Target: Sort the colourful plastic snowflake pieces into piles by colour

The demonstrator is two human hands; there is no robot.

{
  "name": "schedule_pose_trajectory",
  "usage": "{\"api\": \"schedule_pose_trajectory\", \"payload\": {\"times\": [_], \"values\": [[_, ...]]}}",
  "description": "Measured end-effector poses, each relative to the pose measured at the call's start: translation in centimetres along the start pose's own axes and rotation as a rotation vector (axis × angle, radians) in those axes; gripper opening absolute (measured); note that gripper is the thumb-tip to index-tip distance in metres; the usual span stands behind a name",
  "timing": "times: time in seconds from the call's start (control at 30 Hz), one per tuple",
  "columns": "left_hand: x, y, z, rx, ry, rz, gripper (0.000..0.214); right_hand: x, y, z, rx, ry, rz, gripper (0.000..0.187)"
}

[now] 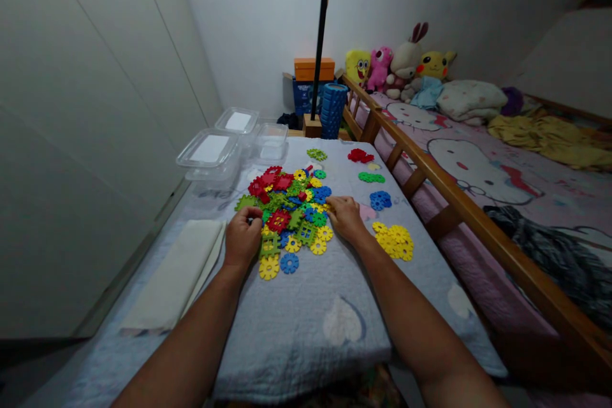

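The left fingers [254, 211] and right fingers [336, 203] flank a multicoloured pile of pieces [295, 219] on blue cloth [296, 331].

A pale-blue heart-printed cloth [306, 350] covers the counter [291, 306]. On it lie a mixed pile of plastic pieces [278, 221] mid-counter, clear containers [213, 150] far left, a folded pale cloth [172, 274] near left, a lime cluster [316, 154] at the far end, and red [359, 155], green [371, 177], blue [380, 201] and yellow clusters [394, 241] along the right.
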State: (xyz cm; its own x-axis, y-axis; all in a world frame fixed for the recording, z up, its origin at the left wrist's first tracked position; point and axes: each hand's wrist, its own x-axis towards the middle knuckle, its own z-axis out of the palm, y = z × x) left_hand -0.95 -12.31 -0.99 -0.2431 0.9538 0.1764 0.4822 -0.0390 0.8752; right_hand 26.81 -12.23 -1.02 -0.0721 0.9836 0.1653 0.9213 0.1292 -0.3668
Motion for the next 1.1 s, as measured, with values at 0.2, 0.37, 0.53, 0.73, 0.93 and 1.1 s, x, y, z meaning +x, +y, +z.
{"api": "schedule_pose_trajectory", "payload": {"times": [0.2,0.37,0.53,0.73,0.93,1.1], "values": [[0.0,-0.1,0.1,-0.023,-0.003,0.008,0.019,-0.6,0.0,-0.6,0.033,0.049,0.012,0.021],[-0.1,-0.1,0.0,-0.020,-0.007,0.000,0.020,-0.9,0.4,-1.4,0.095,0.099,-0.016,0.011],[-0.1,0.0,0.0,-0.013,-0.008,-0.007,0.020,-1.5,2.6,-4.4,0.221,0.175,0.021,0.011],[0.0,0.2,0.0,-0.010,-0.008,-0.018,0.020,-4.6,7.4,-8.5,0.374,0.171,0.246,0.019],[0.0,0.0,0.1,0.003,-0.010,-0.014,0.020,-8.1,10.7,-10.9,0.417,0.046,0.331,0.019],[0.0,-0.1,0.0,0.014,-0.007,-0.006,0.021,-9.8,11.5,-11.5,0.394,-0.069,0.355,0.019]]}}
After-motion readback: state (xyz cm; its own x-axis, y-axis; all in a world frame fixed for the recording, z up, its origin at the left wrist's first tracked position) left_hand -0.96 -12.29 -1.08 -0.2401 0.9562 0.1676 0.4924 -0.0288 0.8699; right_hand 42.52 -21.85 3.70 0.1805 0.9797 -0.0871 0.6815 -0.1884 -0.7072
